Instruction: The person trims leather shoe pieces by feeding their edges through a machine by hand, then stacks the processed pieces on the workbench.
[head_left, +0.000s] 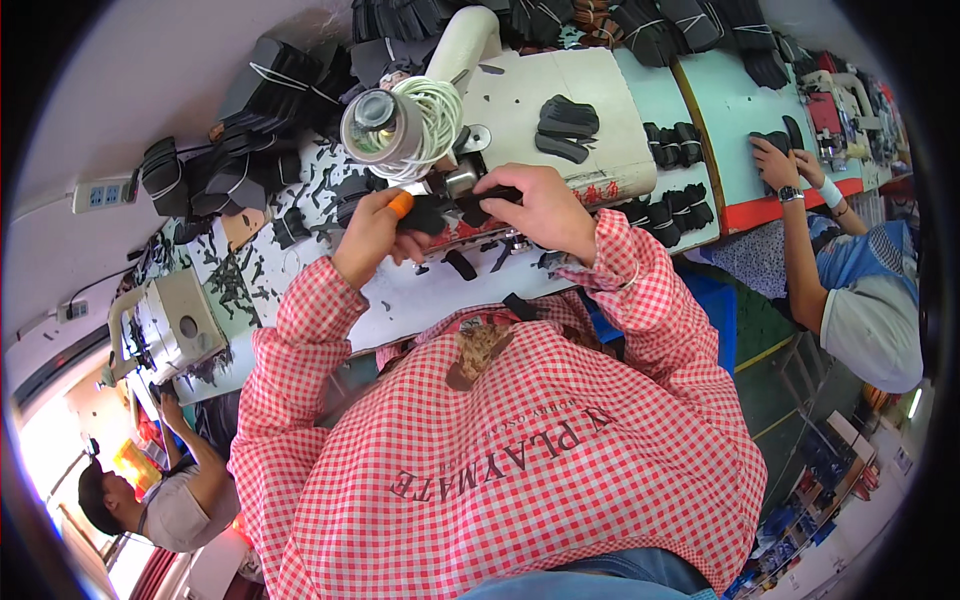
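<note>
Black pieces (428, 216): seen at the metal head (462, 182) of the white machine (467, 45), above the pale bench (400, 310). Held between thumb and curled fingers of left hand (368, 238); also gripped within half-closed right hand (548, 208).

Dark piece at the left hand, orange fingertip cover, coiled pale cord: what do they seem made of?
Dark piece: perhaps foam or fabric, matte and near-black; the look leaves it open.
Orange fingertip cover: probably rubber, smooth and snug.
Coiled pale cord: likely plastic-sheathed, with smooth, even bends.
</note>
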